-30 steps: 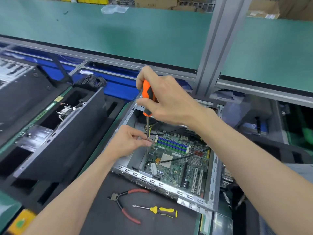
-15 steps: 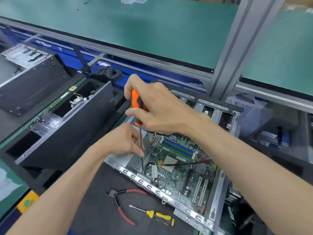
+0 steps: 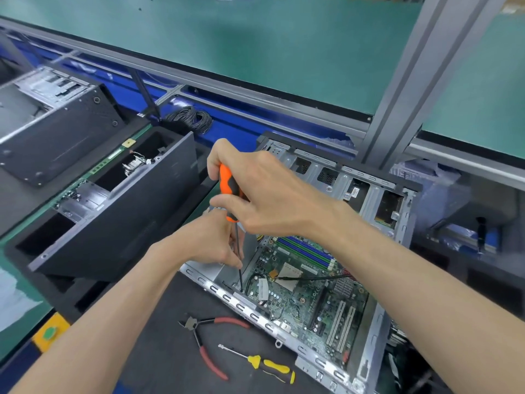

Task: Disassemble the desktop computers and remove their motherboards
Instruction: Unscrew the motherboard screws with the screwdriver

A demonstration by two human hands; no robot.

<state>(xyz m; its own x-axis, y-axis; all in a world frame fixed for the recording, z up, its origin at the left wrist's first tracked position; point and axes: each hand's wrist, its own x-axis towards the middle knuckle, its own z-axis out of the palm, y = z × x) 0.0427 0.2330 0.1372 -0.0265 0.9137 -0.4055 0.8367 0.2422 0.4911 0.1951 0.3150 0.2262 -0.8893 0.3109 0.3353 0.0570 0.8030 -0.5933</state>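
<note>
A: Unscrewing the board, by the look of it. The right hand (image 3: 272, 191) is wrapped round the orange-and-black handle of the screwdriver (image 3: 228, 191), whose shaft runs down to the near-left corner of the motherboard (image 3: 306, 282).

B: And the left hand (image 3: 211, 245)?

A: Its fingertips (image 3: 237, 261) pinch the shaft low down, steadying it just above the tip. The rest of that hand is curled, back toward the camera.

B: Where does the board sit?

A: Flat inside the open computer case (image 3: 397, 317), which lies on its side on the dark mat (image 3: 159, 322). Blue memory slots at the far end, white expansion slots nearer the right. Black cables cross over it.

B: So how far along is this?

A: I judge it mid-way: the case is open and the board is exposed but seated. Whether other screws are out, I cannot tell.

B: What does the next move call for?

A: Keeping the shaft upright over the screw while the right wrist turns, I think; the left pinch must stay loose enough to let it spin. A slip could gouge the board.

B: Arm poses?

A: Both forearms reach in from the near edge, the right crossing above the case, wrist bent down. The left comes in lower from the left side.

B: Other tools?

A: Red-handled cutters (image 3: 211, 342) and a yellow screwdriver (image 3: 261, 364) lie on the mat, just beside the case, untouched.
</note>
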